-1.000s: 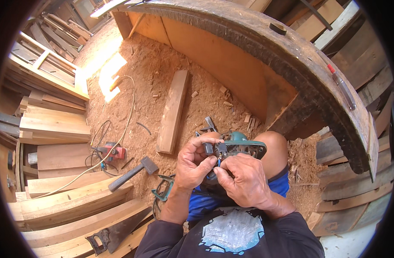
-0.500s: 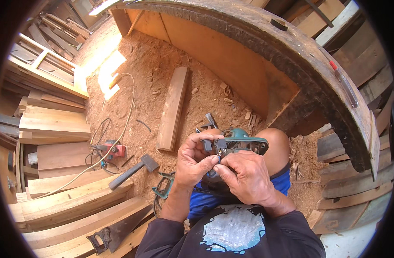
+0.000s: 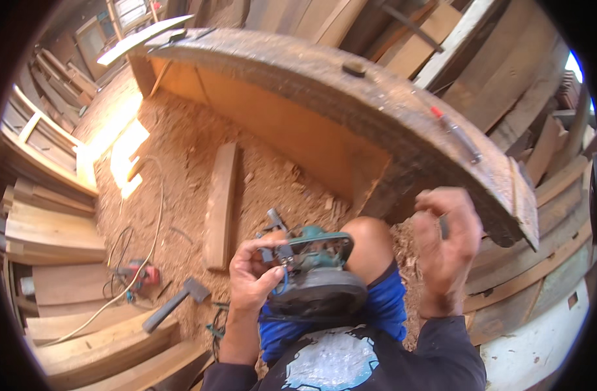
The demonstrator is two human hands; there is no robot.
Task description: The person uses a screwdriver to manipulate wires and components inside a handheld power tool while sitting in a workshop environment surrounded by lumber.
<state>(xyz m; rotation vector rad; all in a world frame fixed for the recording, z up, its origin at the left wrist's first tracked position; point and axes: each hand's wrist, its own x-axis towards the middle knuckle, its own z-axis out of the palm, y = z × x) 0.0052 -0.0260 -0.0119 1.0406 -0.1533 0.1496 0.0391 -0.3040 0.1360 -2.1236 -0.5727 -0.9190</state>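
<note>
My left hand (image 3: pixel 251 270) pinches a small black electrical switch (image 3: pixel 284 253) with a blue wire running down from it. Just behind the switch, a green power tool (image 3: pixel 321 251) with its housing opened rests on my lap. Its round dark part (image 3: pixel 321 294) faces me. Off to the right, my right hand (image 3: pixel 445 244) is raised near the workbench edge, slightly blurred. Its fingers are curled, with the thumb apart and nothing visible in them. On the bench above it lies a slim screwdriver-like tool (image 3: pixel 457 135) with a red end and a greyish body.
A wooden workbench (image 3: pixel 279 62) spans the far side, with a dark ring-shaped roll (image 3: pixel 354 69) on top. Sawdust covers the floor around a plank (image 3: pixel 221 202). A hammer (image 3: pixel 174 304), a red power tool (image 3: pixel 144 274), a pale cord (image 3: pixel 156 238) and stacked boards (image 3: pixel 109 342) are at left.
My right hand has left the switch and blue wire and moved right and up toward the bench. The left hand keeps holding the switch. The whole view has shifted toward the right.
</note>
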